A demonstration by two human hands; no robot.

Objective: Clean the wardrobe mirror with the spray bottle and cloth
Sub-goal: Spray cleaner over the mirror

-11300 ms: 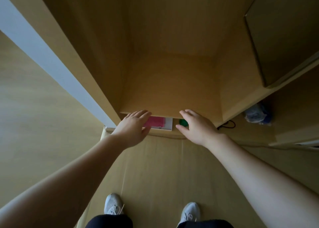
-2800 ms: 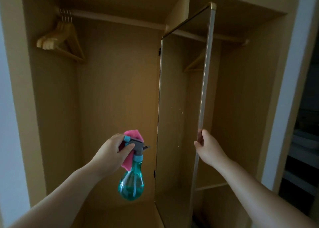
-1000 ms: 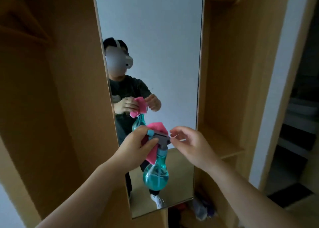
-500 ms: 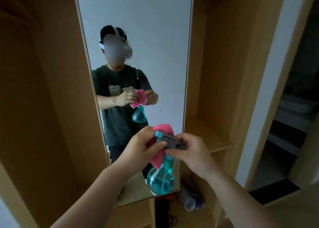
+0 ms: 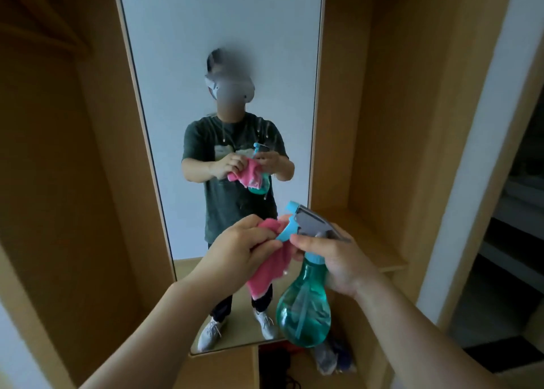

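Observation:
The tall wardrobe mirror faces me, framed in pale wood, with wet drops and streaks around chest height. It reflects a person holding a cloth and a bottle. My left hand grips the pink cloth, which hangs down from the fist. My right hand is closed around the neck of the teal spray bottle, under its grey and blue trigger head. The nozzle points toward the mirror. Both hands touch in front of the lower part of the mirror.
Open wardrobe bays stand on both sides of the mirror, with a wooden shelf at the right. Below the mirror lie a crumpled bag and dark cables. A white door frame borders the right.
My right hand has taken the bottle by its neck, while the left now keeps only the cloth. The mirror has swung to face me squarely. Wet drops now show on the glass.

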